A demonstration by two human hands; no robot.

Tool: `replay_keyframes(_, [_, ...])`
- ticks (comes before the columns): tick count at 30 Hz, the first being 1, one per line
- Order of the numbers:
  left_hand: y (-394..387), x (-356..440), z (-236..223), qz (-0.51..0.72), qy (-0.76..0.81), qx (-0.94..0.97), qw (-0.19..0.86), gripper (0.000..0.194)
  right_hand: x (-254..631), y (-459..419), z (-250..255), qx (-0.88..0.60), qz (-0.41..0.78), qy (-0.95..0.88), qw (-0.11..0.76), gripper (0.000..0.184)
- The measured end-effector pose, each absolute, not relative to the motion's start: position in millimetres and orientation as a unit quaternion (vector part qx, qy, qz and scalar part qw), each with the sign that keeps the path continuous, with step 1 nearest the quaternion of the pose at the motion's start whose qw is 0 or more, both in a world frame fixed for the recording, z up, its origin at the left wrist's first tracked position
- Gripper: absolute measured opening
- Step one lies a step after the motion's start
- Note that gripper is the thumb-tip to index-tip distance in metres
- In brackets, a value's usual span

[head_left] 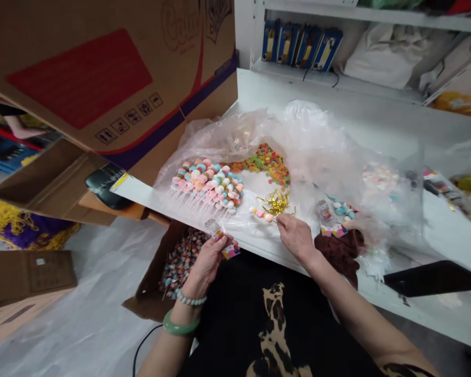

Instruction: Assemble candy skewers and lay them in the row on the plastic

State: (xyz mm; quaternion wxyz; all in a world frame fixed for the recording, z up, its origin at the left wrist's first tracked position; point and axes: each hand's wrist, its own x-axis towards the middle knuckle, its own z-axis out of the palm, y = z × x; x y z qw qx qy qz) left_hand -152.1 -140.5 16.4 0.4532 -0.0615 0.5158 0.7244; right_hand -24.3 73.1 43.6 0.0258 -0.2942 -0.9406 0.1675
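My hands are apart: the left (208, 264) is pinching a little printed card (231, 252), and the right (296, 236) has the end of a candy stick (261, 213). The stick lies sideways on the plastic sheet (310, 131), its candy end pointing left, so my right hand's the nearer one, right by some gold twist ties (275, 203).
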Motion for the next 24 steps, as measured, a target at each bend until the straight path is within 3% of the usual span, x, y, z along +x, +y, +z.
replay_keyframes(4, [-119,-149,25,0.719,0.529,-0.024,0.449,0.026,-41,76,52,-0.235,0.102,-0.966,-0.038,0.028])
replay_keyframes(8, [-89,-160,46,0.745,0.544,-0.001,0.387,0.023,-53,88,49,-0.212,0.139,-0.966,-0.047,0.029])
replay_keyframes(11, [-71,-180,67,0.752,0.594,0.034,0.284,0.018,-46,110,42,-0.265,0.256,-0.929,-0.021,0.027])
replay_keyframes(14, [-54,-203,86,0.705,0.680,0.106,0.174,0.024,-32,128,28,-0.322,0.440,-0.836,0.057,0.021])
replay_keyframes(18, [-16,-232,98,0.500,0.828,0.248,0.053,0.013,-22,132,15,-0.371,0.569,-0.719,0.147,0.019])
replay_keyframes(22, [43,-273,92,0.096,0.904,0.408,0.090,0.014,-27,134,15,-0.377,0.602,-0.680,0.181,0.018])
replay_keyframes(24, [70,-295,83,-0.029,0.884,0.459,0.089,0.017,-29,138,17,-0.379,0.609,-0.670,0.191,0.018])
